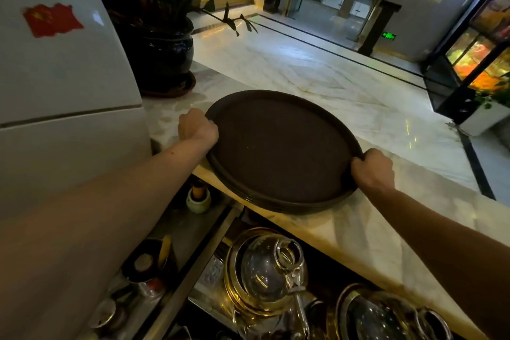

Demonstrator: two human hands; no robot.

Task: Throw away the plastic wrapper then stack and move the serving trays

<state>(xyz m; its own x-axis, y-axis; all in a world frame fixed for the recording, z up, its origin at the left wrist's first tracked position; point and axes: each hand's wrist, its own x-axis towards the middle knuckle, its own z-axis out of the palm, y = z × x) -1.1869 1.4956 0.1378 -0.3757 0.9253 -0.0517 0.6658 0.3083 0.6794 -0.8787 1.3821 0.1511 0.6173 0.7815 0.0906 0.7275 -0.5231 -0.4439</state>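
both hands are on the stack of round brown serving trays [281,146] right now. the left hand [197,125] is curled over the left rim, fingers tucked down around the edge, and the right hand [372,168] is clamped on the near-right rim, thumb on top and fingers wrapped under. several rims show layered at the near edge, so the trays sit nested one in another. the stack rests on the marble counter [358,229], its near edge hanging out past the counter's near lip. far left of the trays stands a dark glazed plant pot [162,55] on the counter, and a big white rounded appliance [60,77] with a red sticker fills the left side. below the counter, nearer the person, glass teapots [270,265] with gold trim sit on a lower shelf. beyond the counter lies a pale polished floor [317,63].
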